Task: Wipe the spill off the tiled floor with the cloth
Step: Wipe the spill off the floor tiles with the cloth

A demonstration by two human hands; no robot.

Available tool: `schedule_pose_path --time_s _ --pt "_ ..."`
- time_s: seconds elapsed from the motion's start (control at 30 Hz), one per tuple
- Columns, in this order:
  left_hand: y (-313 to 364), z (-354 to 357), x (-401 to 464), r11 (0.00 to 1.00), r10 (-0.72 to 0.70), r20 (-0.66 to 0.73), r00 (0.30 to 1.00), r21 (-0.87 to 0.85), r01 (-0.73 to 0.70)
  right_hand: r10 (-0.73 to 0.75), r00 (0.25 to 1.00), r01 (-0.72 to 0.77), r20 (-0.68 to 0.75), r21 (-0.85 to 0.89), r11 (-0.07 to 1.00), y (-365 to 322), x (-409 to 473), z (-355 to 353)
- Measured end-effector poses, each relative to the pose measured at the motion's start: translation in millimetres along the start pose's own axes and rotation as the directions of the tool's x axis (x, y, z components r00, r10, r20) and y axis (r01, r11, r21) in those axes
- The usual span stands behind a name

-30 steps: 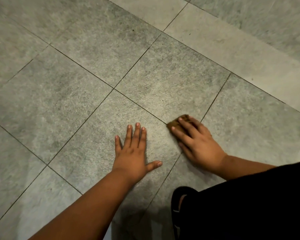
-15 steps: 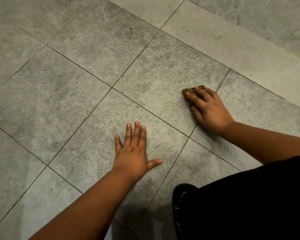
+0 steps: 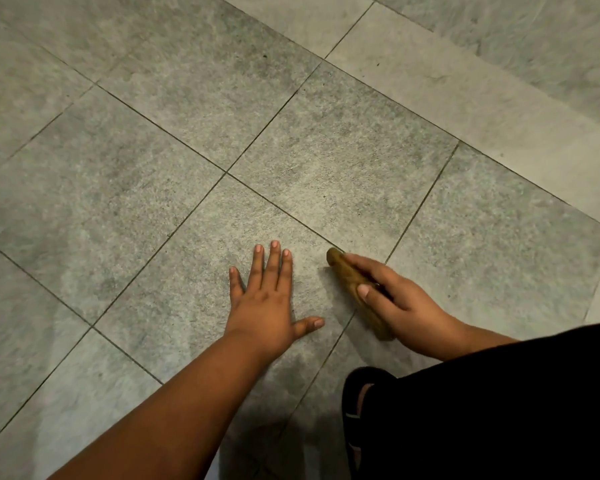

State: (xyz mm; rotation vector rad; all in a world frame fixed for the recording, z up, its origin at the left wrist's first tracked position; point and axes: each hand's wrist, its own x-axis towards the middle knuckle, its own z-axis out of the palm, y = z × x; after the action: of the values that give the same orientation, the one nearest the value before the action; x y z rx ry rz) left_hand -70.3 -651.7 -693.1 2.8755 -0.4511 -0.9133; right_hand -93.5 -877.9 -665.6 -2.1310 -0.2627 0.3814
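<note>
Grey stone-look tiled floor [image 3: 326, 140] shows no clear spill from here, so each stroke is best kept flat, firmly pressed and overlapping. The left hand [image 3: 264, 306] lies splayed flat, holding nothing, just beside the grip. The right hand [image 3: 400, 306] curls over the brown cloth [image 3: 355, 289], whose far end sticks out beyond the fingertips, touching the tile.
</note>
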Motion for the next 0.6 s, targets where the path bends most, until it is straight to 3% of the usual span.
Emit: schedule_pose_path --time_s 0.1,0.23,0.33,0.5,0.6 --pt "0.2 -0.6 -0.6 1.000 0.001 0.001 1.000 0.002 -0.001 0.149 0.986 -0.141 -0.077 0.095 0.985 8.6 5.4 -10.4" --pt "-0.5 -0.2 -0.8 1.000 0.001 -0.001 1.000 0.001 -0.001 0.176 0.959 -0.214 -0.224 -0.159 0.964 36.5 6.5 -41.2" --pt "0.2 -0.3 -0.6 1.000 0.000 0.004 1.000 0.003 0.000 0.079 0.951 -0.191 -0.299 -0.366 0.911 43.8 2.9 -50.5" --pt "0.4 -0.6 -0.4 1.000 -0.003 0.004 1.000 0.011 0.003 -0.058 0.997 0.073 0.044 -0.659 0.749 39.8 -3.7 -11.2" --pt "1.8 -2.4 -1.0 1.000 -0.005 0.006 1.000 0.011 0.005 -0.067 0.992 0.127 0.111 -0.730 0.671 47.7 8.5 -5.5"
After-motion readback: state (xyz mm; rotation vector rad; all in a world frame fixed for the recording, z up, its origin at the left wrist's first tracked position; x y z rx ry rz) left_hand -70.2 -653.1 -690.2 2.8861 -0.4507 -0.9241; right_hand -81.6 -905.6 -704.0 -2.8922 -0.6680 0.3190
